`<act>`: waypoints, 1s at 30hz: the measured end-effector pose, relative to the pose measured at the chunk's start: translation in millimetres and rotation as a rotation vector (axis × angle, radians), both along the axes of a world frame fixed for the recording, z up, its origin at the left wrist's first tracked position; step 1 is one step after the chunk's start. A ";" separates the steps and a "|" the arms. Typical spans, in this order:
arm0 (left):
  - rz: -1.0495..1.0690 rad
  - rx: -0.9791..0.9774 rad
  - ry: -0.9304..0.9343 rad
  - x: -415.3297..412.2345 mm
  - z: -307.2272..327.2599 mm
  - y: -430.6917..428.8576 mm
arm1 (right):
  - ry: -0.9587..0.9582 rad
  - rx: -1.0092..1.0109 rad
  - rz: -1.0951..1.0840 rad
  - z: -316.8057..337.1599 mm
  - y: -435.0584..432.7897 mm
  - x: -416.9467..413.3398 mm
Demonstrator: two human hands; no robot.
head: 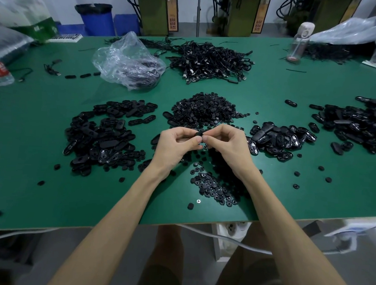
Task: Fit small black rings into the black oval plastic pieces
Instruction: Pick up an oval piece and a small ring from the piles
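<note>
Reference landmark: the ring pile, a heap of small black rings at the middle of the green table.

Hands: Both hands are raised above the table just on the near side of the ring pile. The left hand and right hand meet fingertip to fingertip, fingers curled inward. Together they pinch one black part between thumbs and forefingers. The part is mostly covered by the fingers, so it cannot be told whether it is a ring, an oval piece, or both joined.

Task stock:
- Left oval pieces: a broad heap to the left of the ring pile, beside the left hand.
- Right oval pieces: a smaller heap to the right of the ring pile, just beside the right hand.
- Far-right heap: more black oval parts, well to the right of the ring pile.
- Loose rings: a scatter nearer than the ring pile, between the forearms.

Other items: A cord heap lies beyond the ring pile. A clear plastic bag lies beyond it and to the left.
</note>
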State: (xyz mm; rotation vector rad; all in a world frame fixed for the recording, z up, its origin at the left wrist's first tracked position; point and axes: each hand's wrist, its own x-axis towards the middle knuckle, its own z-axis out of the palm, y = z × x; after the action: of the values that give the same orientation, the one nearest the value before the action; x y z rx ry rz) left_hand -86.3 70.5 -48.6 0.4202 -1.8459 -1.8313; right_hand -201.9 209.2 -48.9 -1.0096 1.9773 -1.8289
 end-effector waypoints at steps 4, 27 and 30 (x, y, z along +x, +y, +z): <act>0.011 -0.013 -0.011 -2.0 -1.1 -0.9 | 0.132 0.026 -0.018 0.0 -3.3 2.1; -0.030 -0.069 -0.005 0.3 2.1 -1.0 | 0.021 -0.017 -0.034 3.3 -0.1 2.9; -0.024 -0.165 -0.045 -1.4 0.5 1.1 | -0.009 -0.019 0.004 0.8 -0.3 3.6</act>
State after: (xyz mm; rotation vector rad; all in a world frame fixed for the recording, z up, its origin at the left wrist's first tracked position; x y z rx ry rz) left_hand -87.6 71.7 -48.1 0.3843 -2.0224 -1.6811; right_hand -198.2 208.9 -48.1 -1.0088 1.9547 -1.8501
